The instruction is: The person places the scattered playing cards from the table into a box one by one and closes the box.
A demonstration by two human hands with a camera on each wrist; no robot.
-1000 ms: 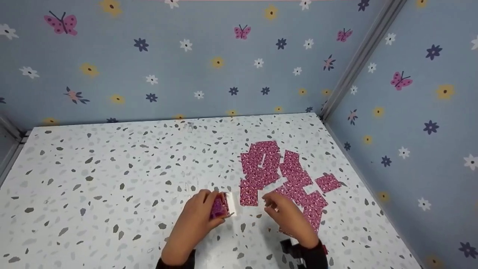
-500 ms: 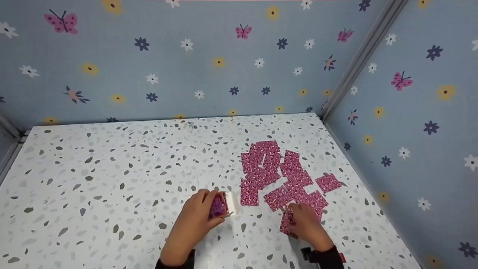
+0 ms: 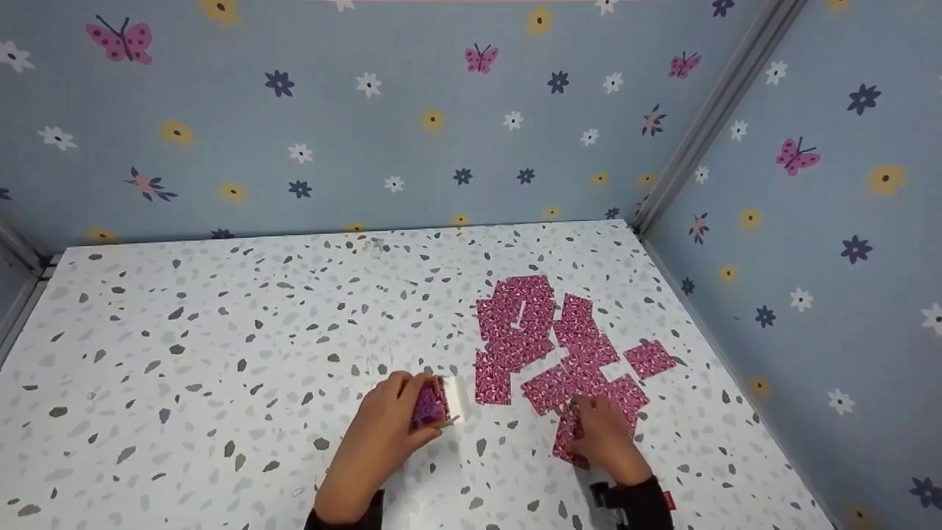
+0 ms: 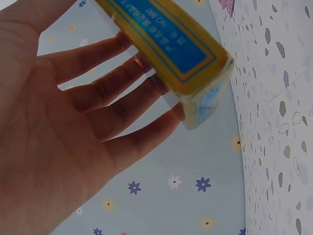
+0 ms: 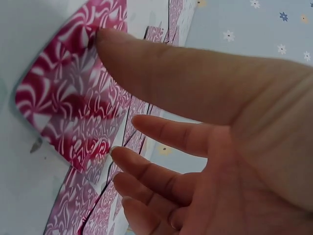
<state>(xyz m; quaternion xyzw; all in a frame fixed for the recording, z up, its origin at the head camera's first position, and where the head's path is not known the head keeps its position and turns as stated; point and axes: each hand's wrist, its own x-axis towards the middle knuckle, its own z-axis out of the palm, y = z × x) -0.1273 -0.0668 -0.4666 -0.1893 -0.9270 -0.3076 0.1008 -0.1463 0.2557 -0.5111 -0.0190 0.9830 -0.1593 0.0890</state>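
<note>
Labels: card box (image 4: 176, 54) yellow with blue panel, print blurred, only "090" legible | left hand (image 3: 383, 434): fingers curled round box, long axis tilted toward desk (image 3: 221, 353) | right hand (image 3: 603, 438): fingers relaxed, thumb pressing nearest pink-backed card (image 5: 73, 112) of spread (image 3: 559, 346) at desk's right.

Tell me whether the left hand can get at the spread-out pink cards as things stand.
Probably not: the left hand already holds a card box. The pink cards lie unobstructed nearby, but the right hand rests on them.

two hands (image 3: 383, 434), one card box (image 3: 440, 403), roughly a dozen pink cards (image 3: 581, 353)
</note>
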